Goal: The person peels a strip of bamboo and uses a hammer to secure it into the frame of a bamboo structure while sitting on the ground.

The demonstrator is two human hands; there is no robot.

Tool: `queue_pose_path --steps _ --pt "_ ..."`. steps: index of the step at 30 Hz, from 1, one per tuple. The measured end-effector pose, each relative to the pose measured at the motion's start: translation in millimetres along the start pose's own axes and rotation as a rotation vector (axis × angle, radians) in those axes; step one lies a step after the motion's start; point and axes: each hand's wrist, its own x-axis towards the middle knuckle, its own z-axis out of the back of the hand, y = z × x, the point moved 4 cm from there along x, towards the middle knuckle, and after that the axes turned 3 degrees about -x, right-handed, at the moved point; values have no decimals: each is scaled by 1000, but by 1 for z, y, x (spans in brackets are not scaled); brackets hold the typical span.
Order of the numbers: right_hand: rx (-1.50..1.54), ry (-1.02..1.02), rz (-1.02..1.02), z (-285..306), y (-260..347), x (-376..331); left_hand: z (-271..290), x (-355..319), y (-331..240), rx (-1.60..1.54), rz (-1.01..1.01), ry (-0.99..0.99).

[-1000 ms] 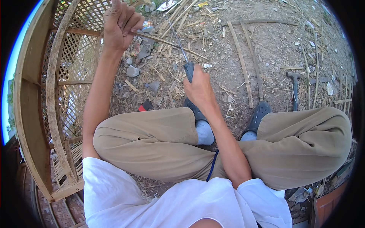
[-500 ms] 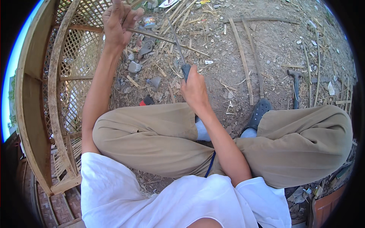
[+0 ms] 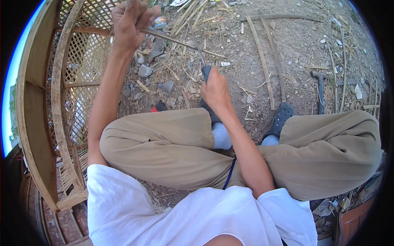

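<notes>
At the upper left my left hand (image 3: 130, 25) is closed, fingers curled, around one end of a thin wooden strip (image 3: 174, 39). The strip slopes down to the right from the fist, its far end free above the ground. My right hand (image 3: 216, 91) grips the dark handle of a long, narrow-bladed knife (image 3: 198, 48). Its blade points up and to the left and crosses the strip towards the strip's free end. From this view I cannot tell whether the blade's edge presses into the wood.
To the left rises a wooden frame (image 3: 67, 82) with woven lattice. Long strips (image 3: 261, 61) and a hammer (image 3: 320, 92) lie on the littered dirt to the right. A red and black object (image 3: 159, 107) lies by my left knee; a small tub (image 3: 160, 23) sits beyond my left hand.
My right hand and the knife have shifted right and slightly away from me, the blade crossing nearer the strip's free end. My left hand has barely moved and keeps its hold.
</notes>
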Motion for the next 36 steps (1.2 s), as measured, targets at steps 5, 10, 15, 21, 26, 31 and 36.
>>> queue_pose_path --steps 5,10,15,21,26,31,36 --pt "144 -23 14 19 39 -12 4 -5 3 14 -21 50" --pt "171 50 186 27 91 -31 -6 -4 -1 33 -51 120" --pt "102 -36 14 12 11 -6 -10 2 0 13 -23 150" --pt "153 65 117 25 80 -31 -2 -5 3 -4 -76 96" --pt "45 4 24 -5 4 -8 18 2 5 14 16 -81" --pt "87 9 84 12 29 -13 32 -7 7 -19 21 -46" --pt "-114 19 84 -1 28 -14 19 -5 7 -6 -28 -29"
